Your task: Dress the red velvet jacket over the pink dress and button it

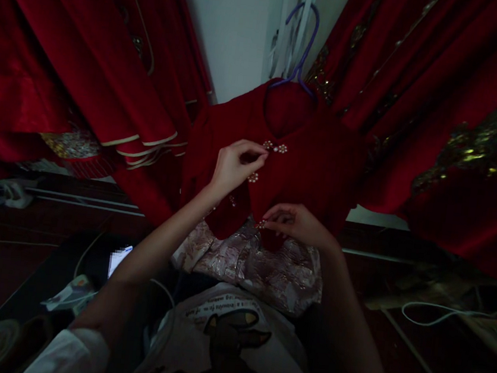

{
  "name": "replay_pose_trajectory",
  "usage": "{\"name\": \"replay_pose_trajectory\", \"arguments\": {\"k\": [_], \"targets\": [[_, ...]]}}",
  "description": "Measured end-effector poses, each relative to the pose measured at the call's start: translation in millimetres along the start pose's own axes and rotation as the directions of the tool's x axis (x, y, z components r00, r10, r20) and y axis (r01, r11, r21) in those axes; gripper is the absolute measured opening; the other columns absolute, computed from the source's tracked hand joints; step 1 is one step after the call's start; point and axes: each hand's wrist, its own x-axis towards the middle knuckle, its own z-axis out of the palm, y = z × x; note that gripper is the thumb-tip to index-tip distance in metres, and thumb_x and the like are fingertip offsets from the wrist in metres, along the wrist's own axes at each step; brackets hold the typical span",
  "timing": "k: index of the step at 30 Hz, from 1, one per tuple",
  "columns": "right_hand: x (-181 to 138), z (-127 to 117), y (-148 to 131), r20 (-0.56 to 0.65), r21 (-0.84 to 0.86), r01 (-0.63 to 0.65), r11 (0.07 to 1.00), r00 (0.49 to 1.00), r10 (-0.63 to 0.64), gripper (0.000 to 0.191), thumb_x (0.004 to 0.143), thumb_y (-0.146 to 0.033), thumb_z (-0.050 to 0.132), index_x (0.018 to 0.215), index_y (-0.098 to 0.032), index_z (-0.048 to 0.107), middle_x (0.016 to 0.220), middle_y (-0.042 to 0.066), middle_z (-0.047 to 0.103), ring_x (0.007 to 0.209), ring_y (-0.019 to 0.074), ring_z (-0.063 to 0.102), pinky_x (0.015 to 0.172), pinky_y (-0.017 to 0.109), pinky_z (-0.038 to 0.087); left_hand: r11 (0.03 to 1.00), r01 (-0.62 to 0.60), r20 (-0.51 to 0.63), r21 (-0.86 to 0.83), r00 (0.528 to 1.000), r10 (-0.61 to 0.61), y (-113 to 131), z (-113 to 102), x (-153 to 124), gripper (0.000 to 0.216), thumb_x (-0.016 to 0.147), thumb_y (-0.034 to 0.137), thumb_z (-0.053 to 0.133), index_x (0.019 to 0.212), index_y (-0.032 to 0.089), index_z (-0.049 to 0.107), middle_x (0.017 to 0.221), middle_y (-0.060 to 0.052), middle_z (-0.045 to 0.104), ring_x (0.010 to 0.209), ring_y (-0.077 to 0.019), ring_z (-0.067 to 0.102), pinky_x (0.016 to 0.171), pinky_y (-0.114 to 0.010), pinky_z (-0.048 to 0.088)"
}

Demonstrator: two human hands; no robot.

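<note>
Two of my hands work at the front of a red top (323,159), which hangs before me between red drapes (89,42). My left hand (238,166) has thumb and forefinger nearly together at the upper pearl clasp (282,149); I cannot tell whether they are clamped on it. My right hand (295,225) pinches a lower flower button (261,224). Inside the top's neck and shoulders sits a purple hanger (309,47), its ends hidden. Shiny patterned cloth (283,274) lies below.
</note>
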Motion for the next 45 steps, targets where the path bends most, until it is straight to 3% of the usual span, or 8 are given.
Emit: {"name": "replay_pose_trajectory", "arguments": {"k": [8, 15, 21, 26, 28, 32, 36, 45], "targets": [[-19, -20, -4, 0.024, -0.021, 0.054, 0.998, 0.998, -0.054, 0.025, 0.076, -0.039, 0.075, 0.092, -0.021, 0.072, 0.086, 0.003, 0.074, 0.066, 0.0128, 0.065, 0.060, 0.026, 0.053, 0.908, -0.313, 0.268, 0.280, 0.933, 0.239, 5, 8, 52, 0.015, 0.081, 0.032, 0.071, 0.086, 0.017, 0.067, 0.115, -0.014, 0.059, 0.123, -0.0360, 0.046, 0.105, -0.050, 0.039], [-17, -23, -5, -0.199, -0.019, 0.072, 0.997, 0.977, -0.074, 0.025, 0.078, -0.042, 0.073, 0.090, -0.020, 0.071, 0.076, 0.003, 0.072, 0.069, 0.0153, 0.066, 0.064, 0.028, 0.055, 0.959, -0.261, 0.282, 0.112, 0.934, 0.221, 14, -2, 57, 0.004, 0.082, 0.026, 0.063, 0.080, 0.023, 0.063, 0.085, -0.004, 0.062, 0.108, -0.0269, 0.057, 0.120, -0.057, 0.018], [-6, -28, -19, -0.528, -0.051, 0.214, 0.975, 0.823, -0.209, 0.031, 0.078, -0.046, 0.073, 0.094, -0.020, 0.070, 0.086, 0.006, 0.072, 0.079, 0.0184, 0.068, 0.072, 0.033, 0.058, 0.993, -0.004, 0.220, -0.119, 0.975, 0.030, 17, -5, 59, 0.007, 0.076, 0.022, 0.069, 0.072, 0.025, 0.064, 0.070, 0.001, 0.059, 0.097, -0.0205, 0.060, 0.121, -0.057, 0.017], [39, -19, -64, -0.680, -0.178, 0.363, 0.915, 0.626, -0.381, 0.048, 0.089, -0.060, 0.053, 0.121, -0.026, 0.063, 0.124, 0.008, 0.065, 0.118, 0.0216, 0.061, 0.100, 0.037, 0.052, 0.995, -0.074, 0.130, -0.065, 0.988, 0.082, 13, 0, 57, 0.006, 0.083, 0.027, 0.063, 0.083, 0.024, 0.068, 0.076, -0.002, 0.063, 0.105, -0.0233, 0.061, 0.121, -0.058, 0.014], [64, -9, -75, -0.617, -0.253, 0.367, 0.895, 0.652, -0.441, 0.059, 0.093, -0.065, 0.039, 0.138, -0.029, 0.051, 0.143, 0.005, 0.052, 0.135, 0.0212, 0.047, 0.111, 0.038, 0.043, 0.984, -0.160, 0.061, 0.075, 0.986, 0.156, 8, 0, 52, 0.020, 0.088, 0.026, 0.056, 0.104, 0.023, 0.068, 0.098, -0.007, 0.068, 0.118, -0.0263, 0.056, 0.123, -0.057, 0.006], [93, 10, -66, -0.651, -0.290, 0.177, 0.941, 0.685, -0.329, 0.086, 0.090, -0.073, 0.034, 0.154, -0.016, 0.026, 0.157, 0.017, 0.030, 0.149, 0.0315, 0.022, 0.119, 0.054, 0.025, 0.902, -0.219, -0.054, 0.372, 0.965, 0.256, -2, -16, 44, 0.042, 0.090, 0.022, 0.050, 0.131, 0.023, 0.056, 0.141, -0.010, 0.051, 0.141, -0.0307, 0.034, 0.122, -0.055, -0.009], [70, -1, -37, -0.793, -0.451, -0.115, 0.885, 0.507, -0.338, 0.100, 0.087, -0.070, 0.043, 0.155, -0.003, 0.012, 0.158, 0.029, 0.017, 0.149, 0.0425, 0.008, 0.116, 0.065, 0.014, 0.891, -0.132, -0.251, 0.435, 0.932, 0.260, -14, -49, 42, 0.057, 0.084, 0.031, 0.061, 0.138, 0.019, 0.048, 0.155, -0.009, 0.034, 0.148, -0.0332, 0.016, 0.122, -0.054, -0.005], [35, -99, -25, -0.702, -0.712, -0.434, 0.553, 0.475, -0.531, 0.060, 0.097, -0.050, 0.034, 0.145, -0.016, 0.045, 0.156, 0.020, 0.030, 0.145, 0.0398, 0.023, 0.111, 0.064, 0.022, 0.928, 0.123, -0.296, 0.353, 0.955, -0.014, -57, -99, 50, 0.038, 0.080, 0.021, 0.059, 0.118, 0.023, 0.063, 0.125, -0.010, 0.062, 0.123, -0.0318, 0.052, 0.112, -0.047, 0.033]]}}
